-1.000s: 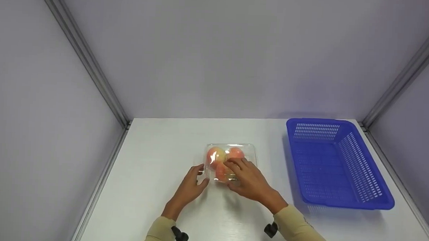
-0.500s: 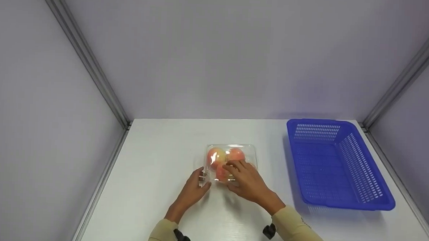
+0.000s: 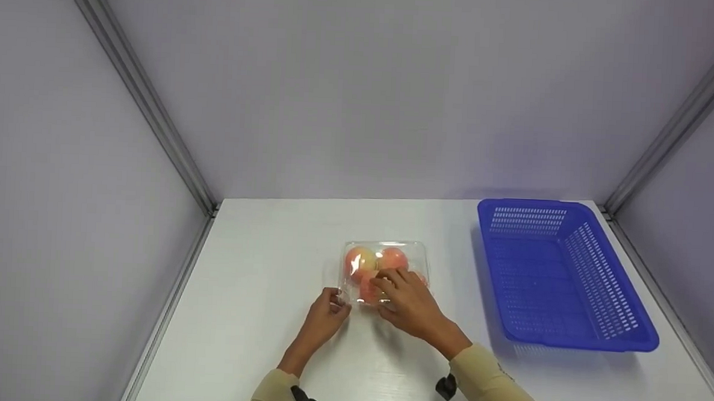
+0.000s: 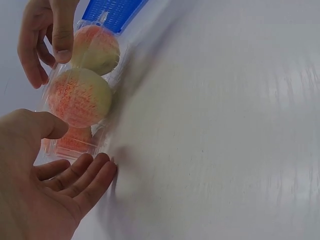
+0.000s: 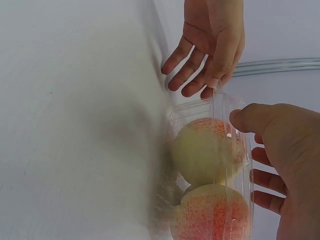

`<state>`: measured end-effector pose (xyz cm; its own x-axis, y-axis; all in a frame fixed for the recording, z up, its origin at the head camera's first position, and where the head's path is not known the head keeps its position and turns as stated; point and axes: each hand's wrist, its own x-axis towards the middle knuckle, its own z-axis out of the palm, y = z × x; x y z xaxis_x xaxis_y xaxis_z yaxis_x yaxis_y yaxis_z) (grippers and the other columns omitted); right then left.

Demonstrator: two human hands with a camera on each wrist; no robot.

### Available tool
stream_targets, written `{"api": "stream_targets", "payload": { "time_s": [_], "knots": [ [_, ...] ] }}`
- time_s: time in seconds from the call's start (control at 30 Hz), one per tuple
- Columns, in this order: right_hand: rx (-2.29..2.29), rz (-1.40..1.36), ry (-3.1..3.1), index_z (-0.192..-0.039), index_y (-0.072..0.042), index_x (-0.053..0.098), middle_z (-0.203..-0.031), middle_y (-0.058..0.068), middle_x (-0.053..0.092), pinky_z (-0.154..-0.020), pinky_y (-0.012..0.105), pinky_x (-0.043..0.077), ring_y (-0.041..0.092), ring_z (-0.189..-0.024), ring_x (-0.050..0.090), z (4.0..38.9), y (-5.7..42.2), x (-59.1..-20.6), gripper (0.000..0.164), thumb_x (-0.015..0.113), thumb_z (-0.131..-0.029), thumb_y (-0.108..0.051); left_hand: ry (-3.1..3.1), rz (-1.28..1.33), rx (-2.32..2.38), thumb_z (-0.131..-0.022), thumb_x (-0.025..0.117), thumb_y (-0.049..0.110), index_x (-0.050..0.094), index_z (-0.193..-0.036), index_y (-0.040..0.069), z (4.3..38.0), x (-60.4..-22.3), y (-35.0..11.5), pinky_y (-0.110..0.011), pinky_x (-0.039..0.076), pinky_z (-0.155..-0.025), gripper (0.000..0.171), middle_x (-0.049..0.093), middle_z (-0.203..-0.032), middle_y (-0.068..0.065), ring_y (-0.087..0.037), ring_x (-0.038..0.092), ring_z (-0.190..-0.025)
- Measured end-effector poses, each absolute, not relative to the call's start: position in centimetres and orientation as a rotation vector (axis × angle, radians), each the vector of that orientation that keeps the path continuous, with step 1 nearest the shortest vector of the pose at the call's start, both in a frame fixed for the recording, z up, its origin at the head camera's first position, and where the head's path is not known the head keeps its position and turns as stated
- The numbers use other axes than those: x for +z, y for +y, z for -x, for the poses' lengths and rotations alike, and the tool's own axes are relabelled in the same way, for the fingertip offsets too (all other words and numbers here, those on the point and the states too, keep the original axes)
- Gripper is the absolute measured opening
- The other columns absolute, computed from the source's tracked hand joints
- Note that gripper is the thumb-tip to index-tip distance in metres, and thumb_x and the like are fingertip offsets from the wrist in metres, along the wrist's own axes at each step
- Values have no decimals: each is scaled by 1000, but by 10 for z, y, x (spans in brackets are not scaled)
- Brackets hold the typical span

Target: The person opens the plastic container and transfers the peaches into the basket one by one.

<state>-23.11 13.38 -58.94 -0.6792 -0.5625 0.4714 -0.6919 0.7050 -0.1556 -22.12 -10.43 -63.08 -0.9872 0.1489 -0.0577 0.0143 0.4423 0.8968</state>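
Several red-and-yellow fruits that look like peaches (image 4: 81, 97) lie inside a clear plastic clamshell box (image 3: 416, 251) on the white table. My left hand (image 3: 323, 316) is at the box's near left corner. Its thumb and index finger pinch the thin edge there, as the right wrist view shows, while the other fingers spread below. My right hand (image 3: 411, 302) rests over the near right part of the box. Its fingers (image 5: 267, 180) lie loosely on top of the lid, and the thumb touches the front edge. The right hand hides part of the fruit from the head view.
A blue perforated plastic basket (image 3: 497, 291) stands on the right side of the table (image 3: 258, 250). Grey walls with metal frame rails (image 3: 155, 122) enclose the table at the left, back and right.
The left hand has slid slightly toward me along the box's left side, and its fingers have closed in on the near corner. The right hand and box have hardly moved.
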Motion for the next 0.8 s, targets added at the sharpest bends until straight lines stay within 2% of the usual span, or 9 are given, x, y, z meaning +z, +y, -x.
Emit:
{"api": "stream_targets", "payload": {
  "time_s": [0.13,0.33,0.5,0.8],
  "knots": [
    [445,-977,-2504,-128,-16,71,-127,1,68,-92,39,56,22,-116,60,233,133,-594,50,93,-83,-23,2491,-105,1625,-104,64,20,53,-127,-3,217,-633,-103,-29,59,-79,34,67,-111,-14,-21,69,-96],
    [413,-975,-2475,-124,-16,72,-122,1,69,-87,38,54,21,-112,60,235,131,-595,48,94,-81,-20,2383,-88,1727,-106,62,20,55,-116,-1,214,-633,-98,-36,64,-76,25,69,-102,-17,-24,74,-86],
    [385,-955,-2485,-121,-16,73,-120,1,69,-85,37,54,21,-110,60,235,129,-595,43,93,-83,-20,2313,-53,1783,-108,60,20,56,-116,-2,213,-632,-94,-39,67,-77,24,70,-101,-19,-25,76,-85],
    [360,-941,-2477,-117,-13,68,-125,0,68,-98,38,55,21,-117,62,238,124,-597,42,92,-85,-23,2224,14,1874,-110,56,21,55,-118,-3,212,-631,-92,-41,68,-78,25,72,-101,-21,-29,77,-86]
  ]
}}
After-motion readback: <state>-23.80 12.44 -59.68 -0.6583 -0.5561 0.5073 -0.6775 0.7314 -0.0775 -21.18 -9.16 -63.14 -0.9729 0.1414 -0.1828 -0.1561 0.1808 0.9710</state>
